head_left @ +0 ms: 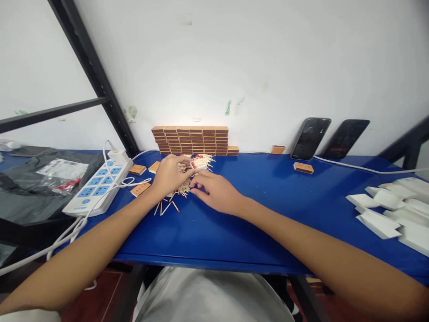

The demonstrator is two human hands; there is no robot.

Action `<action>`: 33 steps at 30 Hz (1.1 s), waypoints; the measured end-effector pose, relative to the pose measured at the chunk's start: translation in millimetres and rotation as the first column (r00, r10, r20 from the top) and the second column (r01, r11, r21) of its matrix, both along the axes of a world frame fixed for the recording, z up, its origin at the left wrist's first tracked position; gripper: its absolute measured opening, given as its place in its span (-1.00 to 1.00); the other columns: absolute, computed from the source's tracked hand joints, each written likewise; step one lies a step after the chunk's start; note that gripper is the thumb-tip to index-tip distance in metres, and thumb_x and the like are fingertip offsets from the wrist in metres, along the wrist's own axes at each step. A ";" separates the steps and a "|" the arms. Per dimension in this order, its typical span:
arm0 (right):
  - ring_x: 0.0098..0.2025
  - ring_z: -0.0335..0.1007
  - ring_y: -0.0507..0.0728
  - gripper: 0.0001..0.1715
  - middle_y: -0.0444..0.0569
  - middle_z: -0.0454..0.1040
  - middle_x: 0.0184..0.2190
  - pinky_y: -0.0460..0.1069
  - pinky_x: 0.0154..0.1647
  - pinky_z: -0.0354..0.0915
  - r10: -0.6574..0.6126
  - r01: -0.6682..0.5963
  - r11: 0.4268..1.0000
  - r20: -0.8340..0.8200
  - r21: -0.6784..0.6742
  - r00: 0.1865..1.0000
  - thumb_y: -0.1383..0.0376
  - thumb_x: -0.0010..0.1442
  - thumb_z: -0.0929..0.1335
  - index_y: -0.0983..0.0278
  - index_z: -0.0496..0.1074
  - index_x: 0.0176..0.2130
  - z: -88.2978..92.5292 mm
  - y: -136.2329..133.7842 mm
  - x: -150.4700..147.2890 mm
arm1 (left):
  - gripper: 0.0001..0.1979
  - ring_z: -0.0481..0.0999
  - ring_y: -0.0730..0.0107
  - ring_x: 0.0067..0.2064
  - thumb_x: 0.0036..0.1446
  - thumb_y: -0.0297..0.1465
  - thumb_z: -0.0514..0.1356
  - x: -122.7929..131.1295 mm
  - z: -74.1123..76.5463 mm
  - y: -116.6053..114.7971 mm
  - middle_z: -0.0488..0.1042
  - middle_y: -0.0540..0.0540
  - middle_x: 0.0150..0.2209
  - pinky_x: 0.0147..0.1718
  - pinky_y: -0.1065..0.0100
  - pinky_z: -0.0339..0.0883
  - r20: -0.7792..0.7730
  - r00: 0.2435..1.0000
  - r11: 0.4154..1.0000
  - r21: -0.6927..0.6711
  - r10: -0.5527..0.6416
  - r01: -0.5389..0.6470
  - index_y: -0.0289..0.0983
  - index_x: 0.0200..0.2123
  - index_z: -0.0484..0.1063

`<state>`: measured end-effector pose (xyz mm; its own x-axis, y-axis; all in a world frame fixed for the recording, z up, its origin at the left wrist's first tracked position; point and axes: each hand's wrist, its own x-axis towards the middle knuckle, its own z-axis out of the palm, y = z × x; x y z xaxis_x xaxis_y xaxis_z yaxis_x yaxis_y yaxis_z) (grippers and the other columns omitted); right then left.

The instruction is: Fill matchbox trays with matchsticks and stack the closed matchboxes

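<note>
My left hand [172, 174] is closed on a small white matchbox tray [200, 166], its thumb and fingers at the tray's left end. Red-tipped matches lie inside the tray. Just below and to the right, my right hand [219, 192] has curled fingers, with a gap between thumb and fingertips and nothing visible in it. Its knuckles come close to the tray; whether they touch it I cannot tell. A loose heap of matches [182, 188] spreads on the blue table under and between both hands, partly hidden by them. A few strays [166, 207] lie nearer me.
Stacked matchboxes [192, 141] form a wall at the back. Single matchboxes lie left [140, 189] and right [303, 167]. A power strip [97, 185] with cables stands left. Two phones [310, 138] lean on the wall; white trays [382, 221] are piled at right.
</note>
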<state>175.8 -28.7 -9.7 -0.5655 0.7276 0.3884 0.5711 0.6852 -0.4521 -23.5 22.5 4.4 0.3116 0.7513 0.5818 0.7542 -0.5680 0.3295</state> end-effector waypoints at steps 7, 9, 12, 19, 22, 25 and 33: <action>-0.12 0.42 0.17 -0.66 0.06 0.48 -0.06 0.03 -0.16 0.28 -0.031 0.029 0.999 0.084 0.028 0.996 0.05 0.34 0.40 0.27 0.44 -0.11 -8.1 6.3 -26.9 | -0.74 0.66 0.07 -0.12 0.13 -0.19 0.42 -2.1 9.8 -2.5 0.70 -0.10 -0.18 -0.07 0.13 0.48 0.157 0.982 0.994 0.001 0.109 -0.110 -0.21 -0.17 0.63; -0.12 0.43 0.15 -0.79 0.03 0.49 -0.08 0.02 -0.15 0.27 -0.042 0.040 0.999 0.090 0.021 0.995 0.15 0.36 0.38 0.25 0.45 -0.12 -9.0 7.7 -28.4 | -0.75 0.67 0.09 -0.12 0.13 -0.21 0.42 -2.8 10.2 -1.9 0.70 -0.09 -0.19 -0.08 0.15 0.47 0.161 0.981 0.994 0.006 0.110 -0.112 -0.22 -0.18 0.63; -0.15 0.44 0.10 -0.92 -0.02 0.50 -0.14 -0.01 -0.13 0.26 -0.046 0.047 0.999 0.083 -0.008 0.996 0.32 0.36 0.34 0.25 0.46 -0.20 -8.9 7.4 -24.9 | -0.75 0.66 0.07 -0.10 0.13 -0.23 0.41 -2.7 9.2 -2.0 0.70 -0.10 -0.17 -0.07 0.15 0.46 0.136 0.986 0.995 0.001 0.100 -0.102 -0.23 -0.16 0.64; -0.23 0.41 0.08 -0.92 -0.01 0.54 -0.25 -0.04 -0.19 0.24 -0.041 0.050 0.997 0.131 -0.062 0.991 0.38 0.27 0.38 0.28 0.48 -0.31 -0.5 4.1 8.9 | -0.75 0.64 0.06 -0.07 0.12 -0.22 0.43 1.2 8.6 -5.4 0.70 -0.10 -0.15 -0.02 0.13 0.42 0.089 0.993 0.997 -0.002 0.074 -0.074 -0.22 -0.18 0.64; -0.29 0.40 0.06 -0.93 -0.03 0.55 -0.32 -0.06 -0.25 0.24 -0.002 0.018 0.995 0.163 -0.095 0.987 0.39 0.24 0.39 0.29 0.49 -0.33 10.4 12.1 30.7 | -0.74 0.63 0.06 -0.08 0.11 -0.18 0.44 2.2 6.2 -4.3 0.70 -0.09 -0.15 -0.04 0.14 0.42 0.050 0.997 0.998 -0.008 0.062 -0.062 -0.21 -0.21 0.64; -0.36 0.41 0.05 -0.95 -0.05 0.58 -0.36 -0.08 -0.34 0.24 0.022 0.022 0.982 0.229 -0.186 0.973 0.41 0.16 0.41 0.29 0.53 -0.34 21.7 26.2 51.3 | -0.71 0.62 0.07 -0.11 0.11 -0.13 0.44 2.1 2.3 -2.6 0.70 -0.08 -0.15 -0.07 0.14 0.42 0.013 0.998 0.998 -0.012 0.062 -0.062 -0.20 -0.21 0.64; -0.37 0.48 0.06 -0.87 -0.07 0.63 -0.36 -0.08 -0.36 0.27 -0.007 0.092 0.961 0.312 -0.261 0.950 0.42 0.10 0.40 0.26 0.59 -0.36 35.9 43.8 80.9 | -0.66 0.60 0.10 -0.13 0.14 -0.06 0.40 2.4 -1.3 -3.0 0.70 -0.05 -0.19 -0.14 0.16 0.41 -0.029 0.999 0.999 -0.035 0.024 -0.025 -0.21 -0.21 0.63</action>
<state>256.7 15.2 26.1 -0.5858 0.8104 -0.0115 0.7408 0.5296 -0.4133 -21.1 19.5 3.1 0.3089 0.7790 0.5457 0.7774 -0.5373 0.3270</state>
